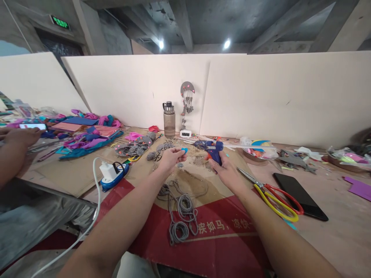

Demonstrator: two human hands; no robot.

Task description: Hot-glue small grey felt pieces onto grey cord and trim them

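In my left hand (171,159) a small blue piece (184,150) is pinched between thumb and fingertips; its exact kind is too small to tell. My right hand (225,168) is wrapped round the handle of a blue glue gun (211,150), whose nozzle points left toward the blue piece, with a gap between them. A clear glue stick (246,146) sticks out of its back. Below both hands lies a coiled grey cord (182,216) on the red and brown cardboard (220,251). Grey felt pieces (136,146) with pink dots lie left of my left hand.
Scissors (272,197) and a black phone (300,197) lie at the right. Behind stand a bottle (169,121), a small clock (185,134) and a grey hanging ornament (188,92). A blue power strip (115,177) sits left. Another person's hand (23,137) holds a phone at far left.
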